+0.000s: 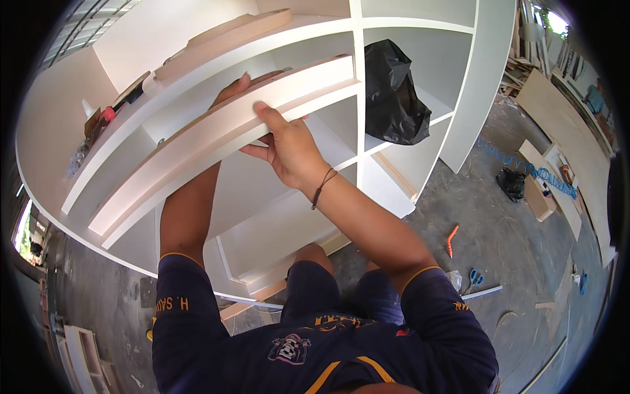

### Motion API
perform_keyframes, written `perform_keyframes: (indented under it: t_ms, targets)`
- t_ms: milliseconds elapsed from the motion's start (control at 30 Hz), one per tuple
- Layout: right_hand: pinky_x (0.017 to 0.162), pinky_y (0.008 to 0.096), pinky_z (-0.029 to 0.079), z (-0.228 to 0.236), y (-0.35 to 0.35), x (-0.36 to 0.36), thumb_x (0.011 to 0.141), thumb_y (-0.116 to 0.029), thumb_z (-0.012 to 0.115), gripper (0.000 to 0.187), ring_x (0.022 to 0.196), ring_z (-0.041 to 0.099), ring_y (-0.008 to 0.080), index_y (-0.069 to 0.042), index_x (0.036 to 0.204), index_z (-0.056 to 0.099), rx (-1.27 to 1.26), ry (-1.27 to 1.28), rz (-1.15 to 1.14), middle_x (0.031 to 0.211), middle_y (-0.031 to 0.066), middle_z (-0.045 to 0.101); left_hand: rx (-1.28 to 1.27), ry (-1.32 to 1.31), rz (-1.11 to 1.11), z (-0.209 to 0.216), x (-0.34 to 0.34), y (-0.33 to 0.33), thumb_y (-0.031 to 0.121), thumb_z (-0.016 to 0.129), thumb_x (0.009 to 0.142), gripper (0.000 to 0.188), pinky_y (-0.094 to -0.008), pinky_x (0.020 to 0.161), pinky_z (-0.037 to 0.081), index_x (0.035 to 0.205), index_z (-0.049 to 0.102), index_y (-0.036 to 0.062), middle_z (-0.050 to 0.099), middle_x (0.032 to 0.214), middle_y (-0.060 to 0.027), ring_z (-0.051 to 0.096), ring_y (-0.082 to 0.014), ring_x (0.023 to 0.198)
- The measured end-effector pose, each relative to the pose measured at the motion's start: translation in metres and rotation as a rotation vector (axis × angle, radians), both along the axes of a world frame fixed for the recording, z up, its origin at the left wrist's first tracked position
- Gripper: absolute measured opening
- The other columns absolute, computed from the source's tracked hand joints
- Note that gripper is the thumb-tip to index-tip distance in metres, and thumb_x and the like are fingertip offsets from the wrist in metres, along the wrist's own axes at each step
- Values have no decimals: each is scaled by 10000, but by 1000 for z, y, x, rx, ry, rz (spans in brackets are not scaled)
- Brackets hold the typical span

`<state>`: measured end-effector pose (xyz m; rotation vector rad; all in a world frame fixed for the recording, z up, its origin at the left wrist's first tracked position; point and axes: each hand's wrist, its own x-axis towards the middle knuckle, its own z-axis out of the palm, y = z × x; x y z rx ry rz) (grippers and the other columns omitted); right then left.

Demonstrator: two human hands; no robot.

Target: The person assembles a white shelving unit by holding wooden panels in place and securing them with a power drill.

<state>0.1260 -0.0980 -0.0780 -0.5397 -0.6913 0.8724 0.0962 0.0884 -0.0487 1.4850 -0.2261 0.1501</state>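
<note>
A long white drawer-front-like board [197,141] lies lengthwise across an opening of the white cabinet [359,125], just above a shelf edge. My right hand [285,141] is closed on its near side, the thumb pressed on the face and the fingers curled beneath. From below, my left arm passes into the cabinet, and my left hand [233,88] comes up behind the board, its fingers bent against the back edge. Much of that hand is hidden by the board. A black plastic bag [397,92] hangs in the compartment to the right.
Curved wooden pieces [226,36] rest on the cabinet top, with a red-capped item [107,115] at left. On the concrete floor to the right lie an orange-handled tool [451,241], blue-handled scissors [472,279], a blue coiled hose [558,180] and large wooden boards [558,115].
</note>
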Motion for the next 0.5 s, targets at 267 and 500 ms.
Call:
perform_keyframes:
  t_ms: [267,500]
  targets:
    - [685,303,523,-41,-78,98,780,-182,739,405,879,646,221,-10,1119,599,46,-974,-902,987,139,663,-3,-163,116,-1,-3,-6,401,668,813,779,-338,1024,404,1323,411,-128,525,1307,-208,548,-276,1163]
    - [1039,425,364,-72,-19,154,820,-72,667,731,1252,418,450,10,1417,252,95,-1268,-1152,1367,293,401,-134,-172,373,-11,-17,-10,513,725,707,929,-344,1035,396,1323,420,-112,526,1287,-215,505,-287,1215]
